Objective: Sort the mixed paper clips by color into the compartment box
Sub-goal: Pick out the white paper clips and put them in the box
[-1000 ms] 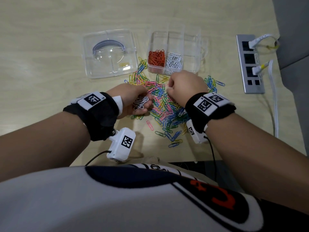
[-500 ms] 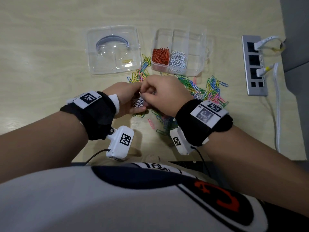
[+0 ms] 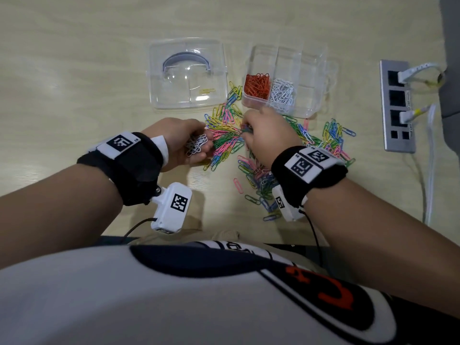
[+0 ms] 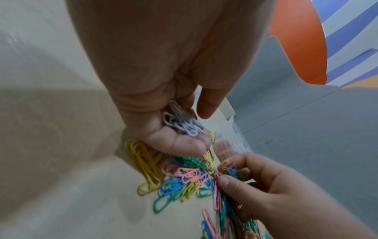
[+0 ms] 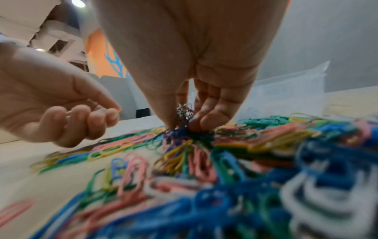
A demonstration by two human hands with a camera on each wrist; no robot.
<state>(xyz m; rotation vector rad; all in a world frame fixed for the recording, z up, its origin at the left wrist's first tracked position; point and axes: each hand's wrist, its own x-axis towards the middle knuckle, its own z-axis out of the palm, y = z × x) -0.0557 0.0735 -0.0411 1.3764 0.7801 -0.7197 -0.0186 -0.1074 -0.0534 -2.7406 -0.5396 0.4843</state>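
Since a moment ago my right hand has drawn away from my left hand, its fingertips now pinching clips in the mixed pile at frame centre. Left fingers curl round white clips. Upper right, the compartment box holds orange and white clips. No readable writing.

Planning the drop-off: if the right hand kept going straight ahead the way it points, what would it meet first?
Probably the compartment box, its near wall by the white clips; the right hand points there, though depth is unclear.
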